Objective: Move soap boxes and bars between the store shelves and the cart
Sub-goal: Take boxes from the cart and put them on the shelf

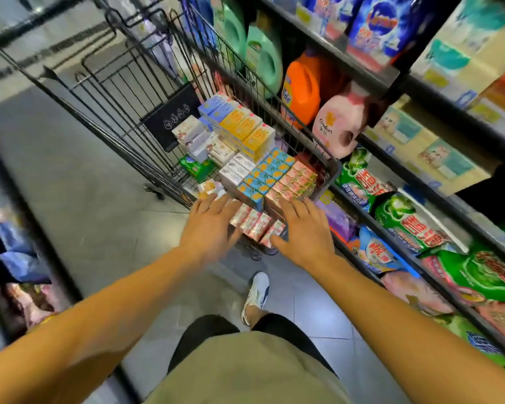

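Pink boxes (255, 225) sit between our hands, long axes toward 1 o'clock; left hand (209, 225) and right hand (303, 231) flank them, fingers straight, grasping nothing.

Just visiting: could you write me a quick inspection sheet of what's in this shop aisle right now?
Surface: grey tiled floor.
Job's things: cart packed with soap boxes; pink soap boxes nearest.
Clutter: nothing seen.
Hands: left hand and right hand, fingers straight, flanking the pink soap boxes; contact unclear.
Cables: nothing seen.
Surroundings: shelves with an orange detergent jug and green bags.
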Action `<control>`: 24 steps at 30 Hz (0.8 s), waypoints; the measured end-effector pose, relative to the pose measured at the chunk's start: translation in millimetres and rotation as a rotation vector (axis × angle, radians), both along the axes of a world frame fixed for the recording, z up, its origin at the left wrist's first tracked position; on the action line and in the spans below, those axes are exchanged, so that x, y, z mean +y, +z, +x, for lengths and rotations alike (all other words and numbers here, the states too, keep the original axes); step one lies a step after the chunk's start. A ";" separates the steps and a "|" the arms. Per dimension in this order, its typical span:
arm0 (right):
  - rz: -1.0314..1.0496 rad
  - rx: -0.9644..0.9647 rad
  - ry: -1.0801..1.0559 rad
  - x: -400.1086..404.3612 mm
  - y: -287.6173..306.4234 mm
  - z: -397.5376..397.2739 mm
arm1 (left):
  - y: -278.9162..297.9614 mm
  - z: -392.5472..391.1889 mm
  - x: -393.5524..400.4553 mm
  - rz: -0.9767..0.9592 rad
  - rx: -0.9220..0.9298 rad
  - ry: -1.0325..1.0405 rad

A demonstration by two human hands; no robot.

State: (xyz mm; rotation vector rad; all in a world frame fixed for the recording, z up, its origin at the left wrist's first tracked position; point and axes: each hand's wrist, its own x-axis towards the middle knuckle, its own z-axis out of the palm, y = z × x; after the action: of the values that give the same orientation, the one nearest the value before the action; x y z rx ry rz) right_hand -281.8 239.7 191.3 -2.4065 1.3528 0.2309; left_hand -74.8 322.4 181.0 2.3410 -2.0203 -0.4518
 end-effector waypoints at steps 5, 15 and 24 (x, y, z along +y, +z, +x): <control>0.048 -0.019 -0.033 -42.9 -5.7 36.9 | 1.9 40.6 -45.5 -0.005 0.036 -0.028; 0.198 -0.047 -0.274 -125.7 -52.8 120.8 | -45.8 143.8 -180.1 0.065 0.156 -0.154; 0.354 -0.081 -0.646 -199.5 -121.0 184.8 | -119.6 190.6 -286.4 0.183 0.354 -0.084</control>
State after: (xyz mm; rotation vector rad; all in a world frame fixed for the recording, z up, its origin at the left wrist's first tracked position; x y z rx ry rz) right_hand -96.9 40.2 70.2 -1.5829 1.7888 0.1732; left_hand 115.8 36.1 61.4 2.0803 -1.9815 -1.0129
